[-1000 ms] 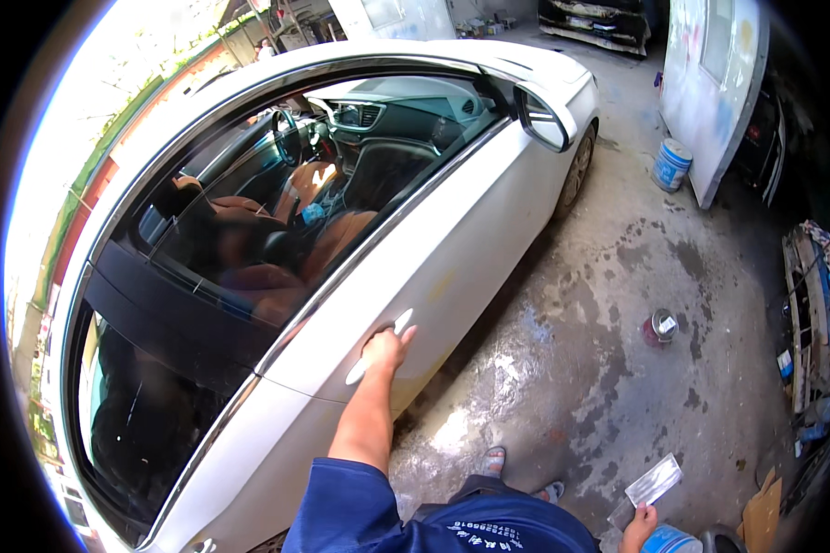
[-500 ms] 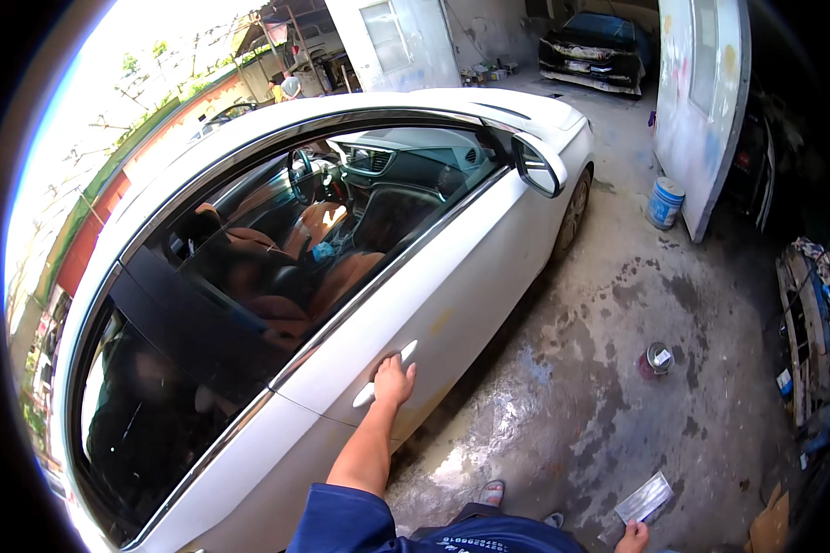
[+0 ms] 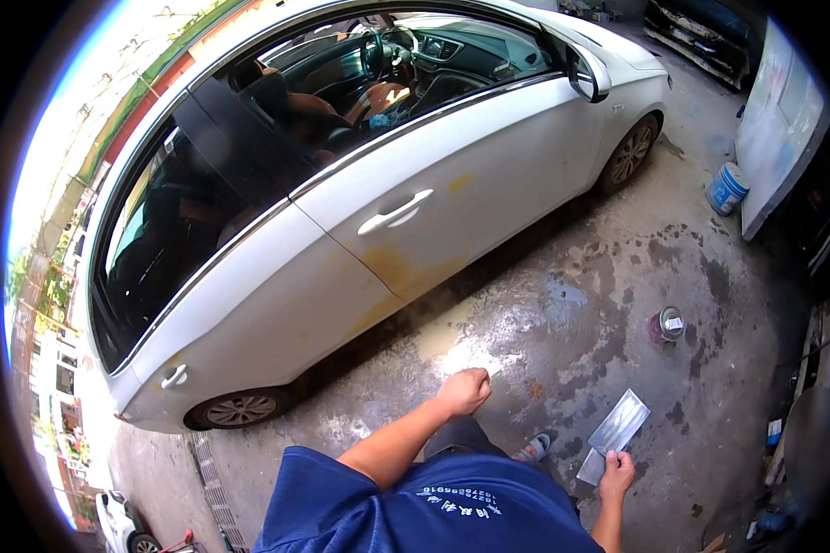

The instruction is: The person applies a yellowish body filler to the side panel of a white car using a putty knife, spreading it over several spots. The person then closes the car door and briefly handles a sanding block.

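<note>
Sheet (image 3: 622,419) in R hand (image 3: 617,473), wht car (image 3: 470,235), tin (image 3: 664,326)

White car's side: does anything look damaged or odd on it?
Yes: the white car has yellowish patches, the largest below the front door handle, a smaller one ahead of it. They look odd against white paint; stain or damage, I cannot tell.
</note>
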